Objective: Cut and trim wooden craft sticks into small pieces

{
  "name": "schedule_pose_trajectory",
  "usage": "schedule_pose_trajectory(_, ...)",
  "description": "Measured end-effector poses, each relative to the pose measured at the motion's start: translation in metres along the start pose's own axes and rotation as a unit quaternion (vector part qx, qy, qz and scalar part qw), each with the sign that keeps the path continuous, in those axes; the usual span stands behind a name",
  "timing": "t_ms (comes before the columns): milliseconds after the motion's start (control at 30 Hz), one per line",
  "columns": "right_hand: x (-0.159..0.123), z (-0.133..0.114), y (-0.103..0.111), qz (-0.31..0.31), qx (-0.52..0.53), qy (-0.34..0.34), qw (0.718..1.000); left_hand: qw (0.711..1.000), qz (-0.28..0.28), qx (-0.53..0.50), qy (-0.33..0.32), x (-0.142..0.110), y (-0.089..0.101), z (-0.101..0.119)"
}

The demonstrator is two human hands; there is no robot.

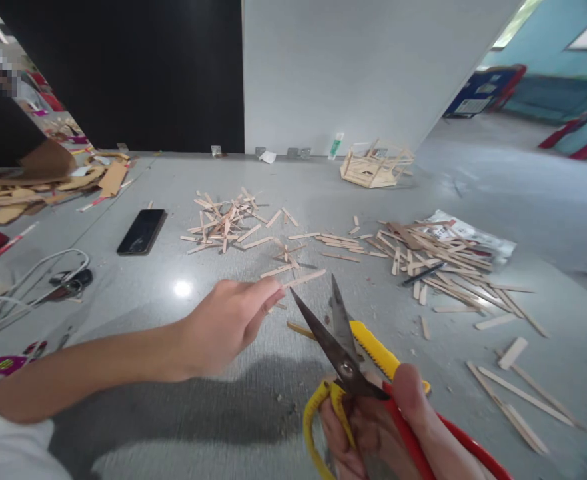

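My left hand point(228, 323) pinches one end of a thin wooden stick point(306, 278) that points right, toward the blades. My right hand point(398, 430) grips scissors point(340, 350) with yellow and red handles; the dark blades are spread apart and point up and away from me, just right of the stick's held end. Both hands hover over the grey floor point(183, 413). A second stick point(300, 329) lies on the floor under the blades.
Piles of wooden sticks lie ahead at centre point(226, 223) and right point(443, 263), partly on a plastic bag point(478, 233). A stick-built frame point(376, 165) stands by the white wall. A black phone point(142, 231), cables point(38, 280) and cardboard scraps point(48, 187) lie left, near another person's arm point(43, 160).
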State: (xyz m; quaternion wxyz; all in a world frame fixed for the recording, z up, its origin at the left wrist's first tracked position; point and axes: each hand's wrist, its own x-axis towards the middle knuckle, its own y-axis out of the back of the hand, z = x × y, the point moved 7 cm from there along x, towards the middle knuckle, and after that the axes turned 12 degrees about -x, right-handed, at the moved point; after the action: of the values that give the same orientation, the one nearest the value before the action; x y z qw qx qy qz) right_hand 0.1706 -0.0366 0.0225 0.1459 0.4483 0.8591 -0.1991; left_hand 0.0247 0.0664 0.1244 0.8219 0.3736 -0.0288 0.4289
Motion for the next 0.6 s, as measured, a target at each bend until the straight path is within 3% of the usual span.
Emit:
schedule_pose_trajectory(167, 0.004, -0.009, 0.015, 0.104, -0.073, 0.047, 0.991, 1.000, -0.007, 0.005, 0.014, -0.003, -0.005, -0.010)
schedule_pose_trajectory(233, 0.006, -0.011, 0.019, 0.112, -0.085, 0.048, 0.989, 1.000, -0.018, -0.005, 0.020, -0.004, -0.007, -0.013)
schedule_pose_trajectory(400, 0.010, -0.002, -0.002, -0.052, 0.070, -0.026, 0.996, 0.999, -0.016, 0.034, -0.003, -0.004, -0.011, -0.013)
schedule_pose_trajectory(433, 0.010, -0.001, -0.003, -0.057, 0.073, -0.028, 0.995, 0.999, -0.015, 0.042, -0.006, -0.003, -0.012, -0.013)
schedule_pose_trajectory(600, 0.006, 0.000, 0.023, 0.134, -0.070, 0.026, 0.988, 0.999, -0.026, 0.023, -0.010, -0.004, -0.014, -0.015)
